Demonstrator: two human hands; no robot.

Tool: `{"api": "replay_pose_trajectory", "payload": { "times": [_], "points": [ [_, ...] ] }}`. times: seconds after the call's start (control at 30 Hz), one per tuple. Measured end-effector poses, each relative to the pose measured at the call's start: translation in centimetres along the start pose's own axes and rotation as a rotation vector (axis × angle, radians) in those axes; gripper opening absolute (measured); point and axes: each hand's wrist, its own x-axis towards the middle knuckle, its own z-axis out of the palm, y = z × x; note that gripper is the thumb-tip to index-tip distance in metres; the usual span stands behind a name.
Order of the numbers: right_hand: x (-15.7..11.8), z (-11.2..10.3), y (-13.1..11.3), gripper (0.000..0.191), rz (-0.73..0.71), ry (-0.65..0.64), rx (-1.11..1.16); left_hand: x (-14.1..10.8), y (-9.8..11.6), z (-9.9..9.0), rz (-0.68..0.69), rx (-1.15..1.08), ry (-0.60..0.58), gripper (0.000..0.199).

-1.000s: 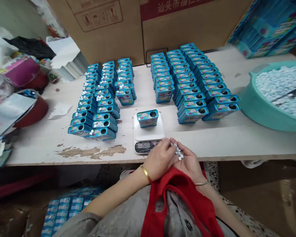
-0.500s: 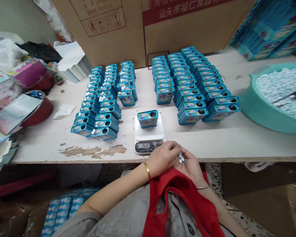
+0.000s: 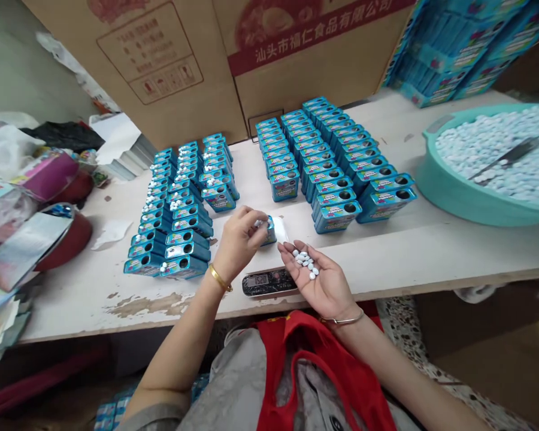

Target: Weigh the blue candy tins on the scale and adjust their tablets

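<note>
We are pinching a few small white candies [image 3: 258, 223] with our left hand [image 3: 239, 239], so that grip is closed, right at the top of a blue tin [image 3: 268, 232]. The tin is on the white plate [image 3: 281, 230] of a digital scale [image 3: 269, 281], and we cannot tell if our fingers are holding it too. Our right hand [image 3: 308, 276] is staying open, palm up, with more candies lying on it.

We are seeing some risks here. The flat palm has no sides, so a small tilt could send candies rolling onto the table [image 3: 386, 257] or the floor. A push on the tin could tip it or make the scale show a wrong number. A bump could also knock over the rows of blue tins [image 3: 336, 215] close by.
</note>
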Motion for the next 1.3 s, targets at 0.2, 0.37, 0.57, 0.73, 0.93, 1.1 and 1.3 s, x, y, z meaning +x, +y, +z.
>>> {"api": "replay_pose_trajectory", "payload": {
  "times": [0.2,0.37,0.57,0.73,0.93,1.1,1.3],
  "points": [
    [0.0,-1.5,-0.4,0.022,-0.04,0.018,-0.011,0.5,-0.9,-0.2,0.002,0.065,-0.056,0.006],
    [-0.1,-2.5,-0.8,0.018,-0.057,0.025,0.013,0.3,-1.2,-0.7,-0.037,-0.054,0.057,0.005],
    [-0.9,-3.6,-2.1,0.023,-0.115,0.14,0.016,-0.9,-1.3,-2.9,-0.173,-0.285,0.326,0.013],
    [-1.2,-4.9,-2.3,0.022,-0.111,0.197,0.008,-2.5,-1.8,-3.7,-0.243,-0.344,0.378,0.016],
    [-1.3,-5.1,-1.4,0.02,-0.076,0.157,-0.034,-3.5,-1.9,-3.3,-0.266,-0.362,0.362,0.015],
    [-1.5,-4.7,-0.6,0.02,0.0,0.104,-0.061,-4.0,-0.7,-1.9,-0.244,-0.36,0.281,0.014],
    [-1.4,-4.2,0.7,0.021,0.108,0.012,-0.036,-4.9,2.9,1.5,0.018,-0.212,-0.048,0.013]
  ]
}}
